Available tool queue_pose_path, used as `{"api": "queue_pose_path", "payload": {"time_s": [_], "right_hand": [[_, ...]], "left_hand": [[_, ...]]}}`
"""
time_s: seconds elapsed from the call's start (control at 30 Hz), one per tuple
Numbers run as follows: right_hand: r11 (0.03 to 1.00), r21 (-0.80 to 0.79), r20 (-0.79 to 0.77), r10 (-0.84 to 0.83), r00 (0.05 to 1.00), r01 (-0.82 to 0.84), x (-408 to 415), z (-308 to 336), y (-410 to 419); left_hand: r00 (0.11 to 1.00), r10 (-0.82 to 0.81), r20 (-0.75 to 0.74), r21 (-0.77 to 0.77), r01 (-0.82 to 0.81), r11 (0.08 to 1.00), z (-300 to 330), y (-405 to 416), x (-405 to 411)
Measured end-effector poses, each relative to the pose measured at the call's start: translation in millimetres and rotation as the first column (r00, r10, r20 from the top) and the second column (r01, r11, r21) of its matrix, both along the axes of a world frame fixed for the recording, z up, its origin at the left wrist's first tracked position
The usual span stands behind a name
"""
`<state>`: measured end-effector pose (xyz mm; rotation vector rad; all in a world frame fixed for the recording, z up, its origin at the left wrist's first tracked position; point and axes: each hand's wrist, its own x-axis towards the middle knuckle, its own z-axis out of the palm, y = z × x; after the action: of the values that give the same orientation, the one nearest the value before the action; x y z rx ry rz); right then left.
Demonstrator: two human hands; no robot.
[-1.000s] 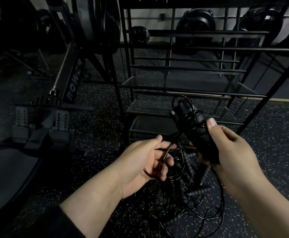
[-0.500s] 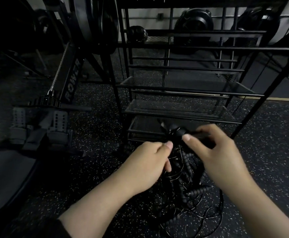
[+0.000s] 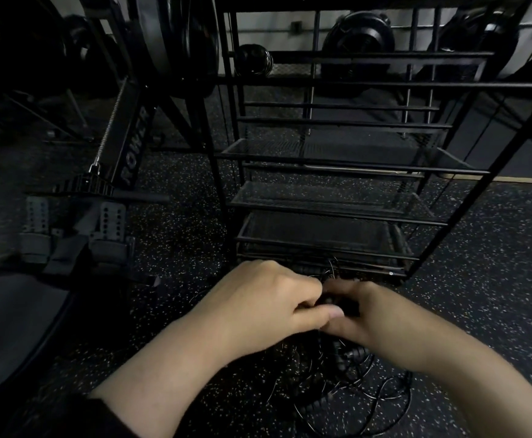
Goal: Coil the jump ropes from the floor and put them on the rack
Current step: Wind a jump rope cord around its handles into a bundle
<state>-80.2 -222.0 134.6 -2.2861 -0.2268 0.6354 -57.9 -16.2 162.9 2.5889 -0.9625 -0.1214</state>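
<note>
A tangle of black jump ropes point(image 3: 346, 380) with ribbed handles and thin wire cords lies on the speckled floor below my hands. My left hand point(image 3: 267, 305) and my right hand point(image 3: 375, 320) meet just above the pile, low in front of the black wire rack point(image 3: 331, 203). Both hands curl around black jump rope handles point(image 3: 337, 303), which are mostly hidden between the fingers. Thin cord loops stick up behind my knuckles near the rack's bottom shelf.
A rowing machine point(image 3: 100, 197) with foot straps stands to the left of the rack. Weight plates point(image 3: 176, 36) and round black gear point(image 3: 357, 39) sit behind the rack. Open rubber floor point(image 3: 495, 279) lies to the right.
My right hand has brought the handles down from chest height to just above the pile. My left hand moved in to meet it, and both now close on the handles.
</note>
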Motion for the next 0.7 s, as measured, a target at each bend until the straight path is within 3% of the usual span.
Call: {"api": "queue_pose_path", "payload": {"time_s": [0.07, 0.17, 0.37, 0.53, 0.7], "right_hand": [[0.994, 0.068, -0.037, 0.088, 0.995, -0.085, -2.5, 2.3, 0.7], [0.960, 0.235, -0.102, 0.179, 0.979, -0.151, -5.1, 9.4, 5.3], [0.866, 0.486, -0.156, 0.222, 0.963, -0.120, -10.7, 18.6, 8.3], [0.784, 0.616, -0.141, 0.205, 0.969, -0.076, -9.4, 20.7, 4.8], [0.754, 0.656, -0.128, 0.056, 0.990, 0.042, -10.2, 17.4, 4.5]], "left_hand": [[0.997, -0.045, -0.058, -0.086, 0.040, 0.995, 0.4, 4.0, 1.5], [0.964, -0.067, -0.257, -0.226, 0.007, 0.974, 1.4, 3.3, 3.2], [0.795, -0.200, -0.573, -0.468, -0.116, 0.876, 7.9, 4.4, 8.7], [0.711, -0.181, -0.679, -0.482, -0.247, 0.840, 5.8, 1.2, 13.0], [0.609, -0.109, -0.786, -0.371, -0.323, 0.870, 6.5, 3.1, 20.1]]}}
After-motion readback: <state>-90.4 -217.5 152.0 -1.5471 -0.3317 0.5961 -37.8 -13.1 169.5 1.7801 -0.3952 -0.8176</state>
